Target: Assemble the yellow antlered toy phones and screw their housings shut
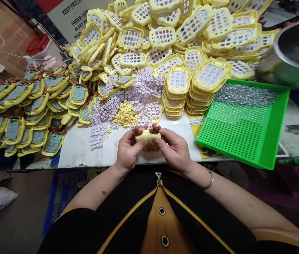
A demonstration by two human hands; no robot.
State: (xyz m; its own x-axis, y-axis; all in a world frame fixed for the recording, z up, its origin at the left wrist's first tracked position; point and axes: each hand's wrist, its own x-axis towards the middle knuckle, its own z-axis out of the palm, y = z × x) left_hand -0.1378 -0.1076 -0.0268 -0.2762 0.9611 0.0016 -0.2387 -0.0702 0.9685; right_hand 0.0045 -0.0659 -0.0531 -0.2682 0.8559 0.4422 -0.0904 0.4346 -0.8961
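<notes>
Both hands meet at the table's near edge around one yellow plastic toy-phone shell (147,137). My left hand (127,150) grips its left side with the thumb pressed on top. My right hand (174,148) grips the right side the same way, fingers curled behind it. Just beyond the hands lie a small heap of yellow round buttons (126,114) and sheets of white-and-pink keypads (141,92). Two neat stacks of yellow shells with keypads fitted (178,91) stand to the right of those.
A big loose pile of empty yellow shells (165,35) fills the back. Rows of shells with grey circuit boards (19,106) lie at the left. A green perforated tray (273,134) with small metal parts sits right, a steel bowl (294,53) behind it.
</notes>
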